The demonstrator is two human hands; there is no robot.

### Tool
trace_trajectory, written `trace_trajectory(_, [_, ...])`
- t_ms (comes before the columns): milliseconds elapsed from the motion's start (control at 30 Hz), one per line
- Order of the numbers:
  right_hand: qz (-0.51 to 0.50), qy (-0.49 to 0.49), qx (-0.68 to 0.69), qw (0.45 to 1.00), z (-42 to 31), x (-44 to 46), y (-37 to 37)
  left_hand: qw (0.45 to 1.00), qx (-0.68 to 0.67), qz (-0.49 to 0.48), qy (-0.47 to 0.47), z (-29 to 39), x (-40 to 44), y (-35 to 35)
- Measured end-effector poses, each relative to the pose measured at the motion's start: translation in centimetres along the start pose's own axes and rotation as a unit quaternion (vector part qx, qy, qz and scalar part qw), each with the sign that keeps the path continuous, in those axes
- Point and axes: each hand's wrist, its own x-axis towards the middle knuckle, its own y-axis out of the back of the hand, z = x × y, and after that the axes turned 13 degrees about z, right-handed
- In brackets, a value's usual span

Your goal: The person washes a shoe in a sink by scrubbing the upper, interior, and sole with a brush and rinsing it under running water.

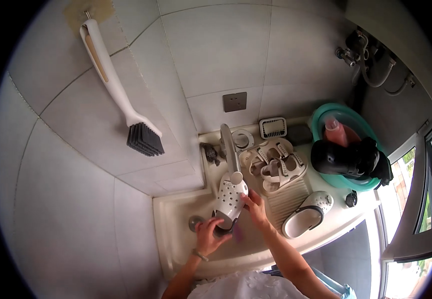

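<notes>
1. clog (pixel 229 204) is held above the sink (pixel 176 236), toe pointing away from the person, right by the end of the faucet (pixel 228 149), heel toward the person.
2. left hand (pixel 213 236) is curled at the heel end, fingers bent over the shoe's mouth, near the strap.
3. right hand (pixel 255 203) grips the clog's right side, nearer the toe, so the shoe is held from both ends.
4. step in hand looks like rinsing or washing under the faucet; whether water is running, i cannot tell from this view.
5. next move seems to call for a firm hold at heel and side while the clog is turned to bring its mouth or sole under the faucet; a wet shoe could slip.
6. second clog (pixel 321 201) rests mouth up at the right edge of the washboard (pixel 290 198); sandals (pixel 278 167) lie at the washboard's far end.
7. brush (pixel 113 87) hangs on the wall, well apart from both hands.
</notes>
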Motion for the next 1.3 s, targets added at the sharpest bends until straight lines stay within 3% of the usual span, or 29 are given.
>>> trace_trajectory(33, [0.004, 0.035, -0.033, 0.999, -0.1, -0.2, -0.2, 0.973, -0.171, 0.052, 0.148, -0.6, 0.5, -1.5])
trace_trajectory(67, [0.009, 0.070, -0.067, 0.995, 0.0, -0.3, -0.4, 0.937, -0.262, 0.038, 0.229, -1.5, 0.7, -2.5])
trace_trajectory(133, [0.016, 0.085, -0.047, 0.995, 0.7, -0.3, -0.2, 0.812, -0.426, 0.051, 0.396, -2.4, 1.8, -3.7])
trace_trajectory(167, [0.015, 0.097, -0.069, 0.993, 0.7, -0.4, 0.0, 0.625, -0.615, 0.045, 0.479, -3.2, 2.5, -4.9])
trace_trajectory(267, [0.023, 0.111, -0.086, 0.990, 0.4, 0.0, -0.1, 0.395, -0.745, 0.053, 0.535, -2.8, 3.9, -7.2])
trace_trajectory(333, [-0.012, 0.147, -0.146, 0.978, -0.1, 0.8, 0.0, 0.438, -0.745, 0.058, 0.500, -1.6, 5.0, -7.5])
trace_trajectory(400, [-0.015, 0.183, -0.119, 0.976, -0.9, 2.7, 0.1, 0.441, -0.749, 0.060, 0.491, -0.9, 5.7, -7.1])
trace_trajectory(467, [0.006, 0.232, -0.137, 0.963, -1.5, 5.4, 0.1, 0.488, -0.749, 0.048, 0.446, -0.4, 5.9, -6.6])
trace_trajectory(533, [0.023, 0.262, -0.167, 0.950, -3.1, 7.9, -0.7, 0.489, -0.749, 0.056, 0.444, -0.8, 5.3, -6.6])
trace_trajectory(633, [0.035, 0.230, -0.234, 0.944, -5.5, 10.5, -3.3, 0.488, -0.761, 0.086, 0.420, -1.3, 4.5, -6.6])
trace_trajectory(700, [0.023, 0.226, -0.292, 0.929, -6.5, 11.7, -4.5, 0.458, -0.784, 0.095, 0.409, -1.5, 4.2, -6.2])
trace_trajectory(800, [0.016, 0.272, -0.272, 0.923, -6.3, 11.9, -5.7, 0.434, -0.789, 0.111, 0.420, -1.4, 4.2, -5.5])
trace_trajectory(867, [0.062, 0.353, -0.293, 0.886, -6.5, 11.7, -6.3, 0.432, -0.795, 0.104, 0.414, -1.0, 4.5, -4.7])
trace_trajectory(1067, [0.075, 0.356, -0.343, 0.866, -7.4, 12.7, -7.9, 0.450, -0.802, 0.085, 0.383, -0.5, 4.0, -2.8])
trace_trajectory(1133, [0.049, 0.397, -0.335, 0.853, -7.5, 12.7, -7.5, 0.443, -0.800, 0.082, 0.395, -0.2, 3.6, -2.0])
trace_trajectory(1200, [0.026, 0.345, -0.308, 0.886, -7.6, 11.3, -6.8, 0.463, -0.785, 0.110, 0.397, 0.1, 3.4, -1.5])
trace_trajectory(1267, [0.024, 0.311, -0.299, 0.902, -5.2, 10.8, -4.9, 0.512, -0.797, 0.129, 0.293, -2.8, 1.2, -3.2])
trace_trajectory(1300, [0.021, 0.299, -0.294, 0.907, -4.1, 10.3, -3.9, 0.611, -0.728, 0.127, 0.284, -2.8, 1.1, -1.9])
